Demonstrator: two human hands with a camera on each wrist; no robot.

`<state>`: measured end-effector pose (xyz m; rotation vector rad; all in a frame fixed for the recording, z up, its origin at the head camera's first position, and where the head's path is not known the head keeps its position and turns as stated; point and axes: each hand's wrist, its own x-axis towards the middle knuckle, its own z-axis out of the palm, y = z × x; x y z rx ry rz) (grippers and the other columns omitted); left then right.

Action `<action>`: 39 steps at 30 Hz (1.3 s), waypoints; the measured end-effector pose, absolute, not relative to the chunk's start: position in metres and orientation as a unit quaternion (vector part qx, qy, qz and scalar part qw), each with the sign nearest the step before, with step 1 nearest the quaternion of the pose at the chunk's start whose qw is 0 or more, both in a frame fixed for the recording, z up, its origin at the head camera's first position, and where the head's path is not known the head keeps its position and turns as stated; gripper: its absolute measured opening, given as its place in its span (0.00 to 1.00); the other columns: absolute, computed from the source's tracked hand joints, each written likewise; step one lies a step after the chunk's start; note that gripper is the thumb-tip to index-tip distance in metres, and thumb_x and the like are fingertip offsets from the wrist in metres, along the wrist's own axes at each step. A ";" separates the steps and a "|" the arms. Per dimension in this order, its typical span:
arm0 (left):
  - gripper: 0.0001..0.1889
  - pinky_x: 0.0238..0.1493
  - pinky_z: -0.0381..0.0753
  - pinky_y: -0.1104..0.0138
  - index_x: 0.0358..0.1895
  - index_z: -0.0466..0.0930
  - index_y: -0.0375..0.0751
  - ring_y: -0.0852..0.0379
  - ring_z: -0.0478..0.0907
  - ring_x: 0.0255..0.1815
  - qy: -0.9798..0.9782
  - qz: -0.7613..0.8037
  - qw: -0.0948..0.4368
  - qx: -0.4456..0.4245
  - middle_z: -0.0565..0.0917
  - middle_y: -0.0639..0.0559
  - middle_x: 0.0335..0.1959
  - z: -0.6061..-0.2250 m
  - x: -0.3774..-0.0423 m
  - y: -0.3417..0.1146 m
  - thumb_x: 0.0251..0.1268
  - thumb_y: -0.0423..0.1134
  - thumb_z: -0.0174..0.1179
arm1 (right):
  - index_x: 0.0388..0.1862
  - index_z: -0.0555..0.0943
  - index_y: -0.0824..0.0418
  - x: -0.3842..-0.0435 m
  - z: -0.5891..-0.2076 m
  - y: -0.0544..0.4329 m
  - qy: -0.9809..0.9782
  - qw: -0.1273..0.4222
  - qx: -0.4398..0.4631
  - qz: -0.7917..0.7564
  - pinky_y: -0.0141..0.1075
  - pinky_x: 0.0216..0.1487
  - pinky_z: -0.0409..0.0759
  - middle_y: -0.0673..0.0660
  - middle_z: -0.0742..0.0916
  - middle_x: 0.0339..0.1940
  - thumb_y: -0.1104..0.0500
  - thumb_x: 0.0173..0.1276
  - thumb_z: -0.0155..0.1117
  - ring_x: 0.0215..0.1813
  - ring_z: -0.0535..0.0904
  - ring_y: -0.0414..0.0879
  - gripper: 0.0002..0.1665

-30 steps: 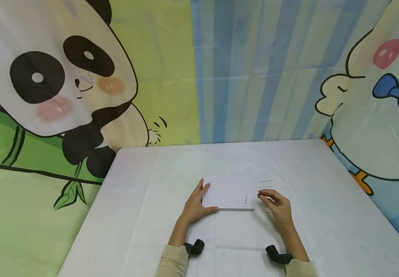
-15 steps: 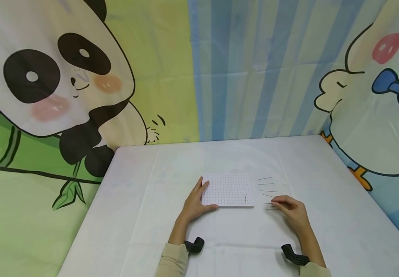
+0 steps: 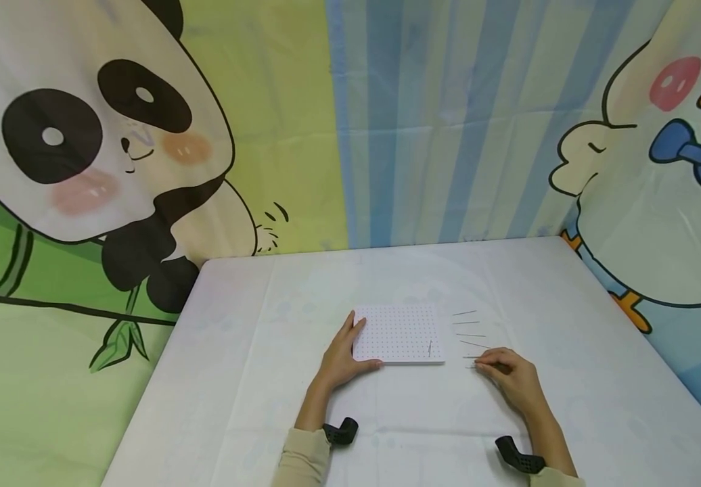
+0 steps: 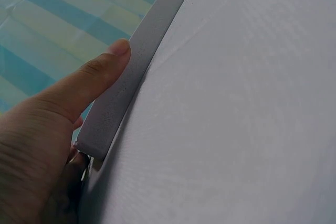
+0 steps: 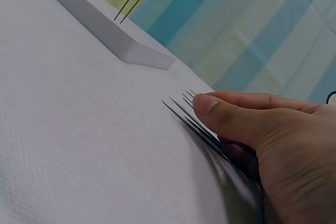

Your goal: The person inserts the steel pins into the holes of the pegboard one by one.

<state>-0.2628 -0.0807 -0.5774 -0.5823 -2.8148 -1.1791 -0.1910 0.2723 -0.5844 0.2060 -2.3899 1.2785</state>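
Pegboard (image 3: 390,335) lies before us, a left hand (image 3: 340,362) spread against its nine-o'clock edge; at its four o'clock, a right hand (image 3: 513,379) nearly closes over loose pins (image 3: 470,335), whether pinching one we cannot tell; brushing neighbours could roll them.

The head view is evenly bright, with faint sheen on the curtain (image 3: 411,128). Both wrist views look dimmer and greyer; soft shadows lie beside the board (image 4: 142,61) and under the right hand (image 5: 268,140).
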 end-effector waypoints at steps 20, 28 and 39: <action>0.54 0.63 0.59 0.50 0.70 0.59 0.46 0.47 0.48 0.72 -0.905 -0.381 0.021 -0.186 0.48 0.48 0.74 -0.577 -0.264 -0.079 0.36 0.65 0.69 | 0.24 0.85 0.51 -0.194 -0.585 0.270 -0.897 0.223 0.095 0.370 0.19 0.39 0.68 0.43 0.82 0.30 0.65 0.46 0.75 0.37 0.74 0.37 0.09; 0.54 0.62 0.60 0.50 0.70 0.58 0.46 0.47 0.49 0.71 -0.906 -0.379 0.022 -0.189 0.47 0.48 0.74 -0.577 -0.264 -0.079 0.36 0.65 0.69 | 0.22 0.84 0.52 -0.195 -0.582 0.268 -0.898 0.230 0.107 0.360 0.20 0.37 0.67 0.44 0.82 0.29 0.67 0.45 0.74 0.36 0.73 0.37 0.11; 0.54 0.62 0.59 0.49 0.70 0.58 0.45 0.46 0.49 0.71 -0.905 -0.381 0.025 -0.190 0.47 0.48 0.74 -0.579 -0.263 -0.081 0.36 0.66 0.69 | 0.25 0.82 0.54 -0.197 -0.583 0.260 -0.900 0.261 0.116 0.331 0.21 0.36 0.66 0.44 0.81 0.29 0.66 0.48 0.73 0.35 0.72 0.39 0.09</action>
